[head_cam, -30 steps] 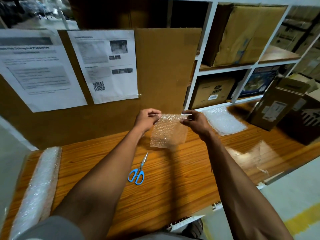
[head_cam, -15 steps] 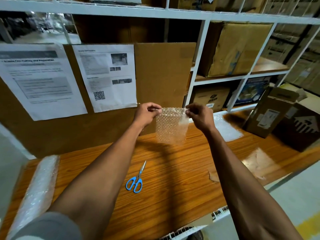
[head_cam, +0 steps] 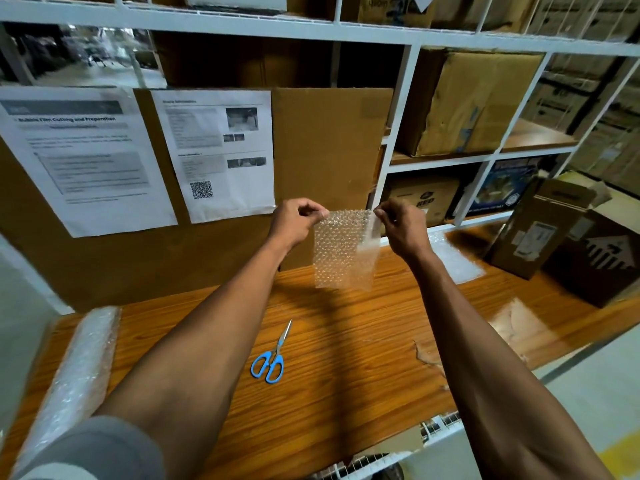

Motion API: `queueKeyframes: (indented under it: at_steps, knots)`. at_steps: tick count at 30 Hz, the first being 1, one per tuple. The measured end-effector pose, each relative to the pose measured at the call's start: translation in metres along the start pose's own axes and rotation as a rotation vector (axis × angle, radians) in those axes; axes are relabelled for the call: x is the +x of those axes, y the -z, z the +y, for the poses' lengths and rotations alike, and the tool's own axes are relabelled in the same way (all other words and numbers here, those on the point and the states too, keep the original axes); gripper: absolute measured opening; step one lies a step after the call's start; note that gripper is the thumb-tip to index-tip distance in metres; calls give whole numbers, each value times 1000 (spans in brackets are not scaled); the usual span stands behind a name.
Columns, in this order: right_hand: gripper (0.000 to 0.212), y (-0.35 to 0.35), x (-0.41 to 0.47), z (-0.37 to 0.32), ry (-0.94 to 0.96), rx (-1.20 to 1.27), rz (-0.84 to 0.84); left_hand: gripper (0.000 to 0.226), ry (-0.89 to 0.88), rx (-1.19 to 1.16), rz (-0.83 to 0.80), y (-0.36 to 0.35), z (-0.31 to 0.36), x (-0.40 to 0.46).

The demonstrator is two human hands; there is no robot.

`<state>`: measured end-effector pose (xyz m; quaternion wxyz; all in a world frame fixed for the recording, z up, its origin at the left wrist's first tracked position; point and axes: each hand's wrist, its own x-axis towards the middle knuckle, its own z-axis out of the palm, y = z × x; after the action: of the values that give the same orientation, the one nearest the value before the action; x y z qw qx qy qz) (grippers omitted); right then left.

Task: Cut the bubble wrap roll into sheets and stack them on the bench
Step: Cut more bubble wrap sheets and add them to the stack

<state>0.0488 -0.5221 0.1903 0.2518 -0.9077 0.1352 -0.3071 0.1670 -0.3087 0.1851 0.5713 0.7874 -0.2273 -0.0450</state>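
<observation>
Small clear bubble wrap sheet (head_cam: 343, 249) hangs upright above wooden bench (head_cam: 346, 341), top corners pinched by left hand (head_cam: 296, 221) and right hand (head_cam: 401, 226). Flat stack of cut sheets (head_cam: 453, 259) lies to the right, nearer right hand; judged next placement there

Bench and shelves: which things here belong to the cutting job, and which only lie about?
Job: cut sheet held up by left hand and right hand; bubble wrap roll; scissors; sheet stack; bench.

Lying about: shelf boxes; boxes on bench; posted papers.
</observation>
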Motion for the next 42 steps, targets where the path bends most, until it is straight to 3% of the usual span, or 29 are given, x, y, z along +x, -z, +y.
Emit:
queueKeyframes:
  at_steps: [10, 14, 16, 18, 22, 25, 27, 29, 32, 38, 42]
  knots:
    - [22, 0, -8, 5, -102, 178, -114, 27, 13, 93, 4, -11, 1, 2]
    - [27, -1, -16, -4, -224, 452, -135, 31, -3, 86, 42, -17, -2, 1]
    - [27, 0, -20, -6, -297, 672, -212, 28, 7, 72, 79, -20, -3, 1]
    - [32, 1, -21, -1, -311, 737, -286, 25, 19, 62, 106, -22, -2, 1]
    - [33, 0, -21, 8, -342, 784, -315, 30, 15, -1, 98, -21, -3, 0]
    - [34, 1, -20, 9, -360, 809, -317, 43, 12, -136, -68, -21, -5, -4]
    - [35, 1, -18, 12, -373, 814, -333, 36, 2, -129, -139, -24, -9, -4]
    - [34, 2, -18, 13, -372, 824, -346, 35, 20, -148, -137, -28, -13, -1]
    - [30, 3, -17, 19, -380, 844, -343, 53, 42, -147, -125, -38, -14, 3]
    - [37, 3, -19, 41, -416, 864, -355, 38, 101, -103, -98, -61, -14, 11]
    - [41, 4, -18, 61, -421, 836, -304, 63, 118, -123, -99, -77, -15, 16]
